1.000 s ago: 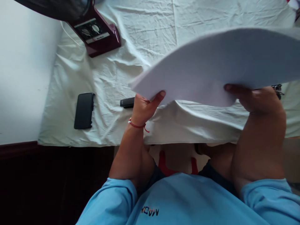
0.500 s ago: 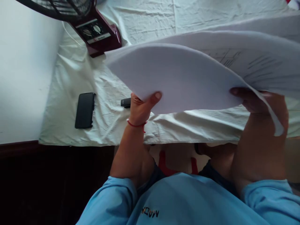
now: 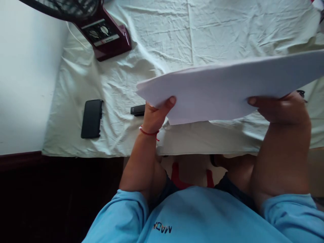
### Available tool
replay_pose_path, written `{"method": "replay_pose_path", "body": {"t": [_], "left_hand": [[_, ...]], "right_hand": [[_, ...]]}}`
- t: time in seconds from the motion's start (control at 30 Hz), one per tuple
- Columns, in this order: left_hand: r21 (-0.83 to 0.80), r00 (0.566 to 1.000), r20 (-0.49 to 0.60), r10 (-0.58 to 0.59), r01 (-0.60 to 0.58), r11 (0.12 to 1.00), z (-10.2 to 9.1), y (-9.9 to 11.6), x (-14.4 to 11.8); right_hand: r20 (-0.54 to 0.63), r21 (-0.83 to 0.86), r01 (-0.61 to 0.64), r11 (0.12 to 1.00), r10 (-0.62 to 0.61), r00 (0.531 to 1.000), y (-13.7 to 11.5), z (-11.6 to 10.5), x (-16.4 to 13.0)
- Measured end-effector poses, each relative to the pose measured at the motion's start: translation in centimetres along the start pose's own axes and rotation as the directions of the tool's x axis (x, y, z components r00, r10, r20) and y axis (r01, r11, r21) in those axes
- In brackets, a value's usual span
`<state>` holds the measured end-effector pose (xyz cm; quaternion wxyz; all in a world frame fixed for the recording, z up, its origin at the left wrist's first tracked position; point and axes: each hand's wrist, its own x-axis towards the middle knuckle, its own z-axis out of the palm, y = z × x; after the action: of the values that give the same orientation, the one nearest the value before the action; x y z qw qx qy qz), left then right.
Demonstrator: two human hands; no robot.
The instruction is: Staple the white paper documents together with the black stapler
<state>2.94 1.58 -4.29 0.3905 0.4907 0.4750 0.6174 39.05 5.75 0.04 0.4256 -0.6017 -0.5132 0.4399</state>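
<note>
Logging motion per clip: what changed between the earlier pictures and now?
The sheets of paper, fanned apart half a second ago, have closed into one flatter stack. The left hand and right hand keep their grips. The phone and fan base have not moved.

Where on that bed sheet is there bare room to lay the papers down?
The sheet is bare beyond the paper stack, right of the fan base. Another bare patch lies between fan base and phone. It is crowded by the left hand, where a small black object lies.
</note>
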Motion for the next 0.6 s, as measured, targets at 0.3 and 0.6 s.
{"method": "replay_pose_path", "body": {"t": [0.3, 0.6], "left_hand": [[0.042, 0.99, -0.023, -0.143, 0.143, 0.989, 0.5, 0.9, 0.6], [0.051, 0.969, 0.003, -0.248, 0.247, 0.968, 1.8, 1.0, 0.2]], "right_hand": [[-0.062, 0.042, -0.106, 0.994, 0.108, 0.992, -1.6, 0.9, -1.2], [-0.002, 0.137, -0.15, 0.979, 0.152, 0.988, -1.5, 1.5, -0.1]]}}
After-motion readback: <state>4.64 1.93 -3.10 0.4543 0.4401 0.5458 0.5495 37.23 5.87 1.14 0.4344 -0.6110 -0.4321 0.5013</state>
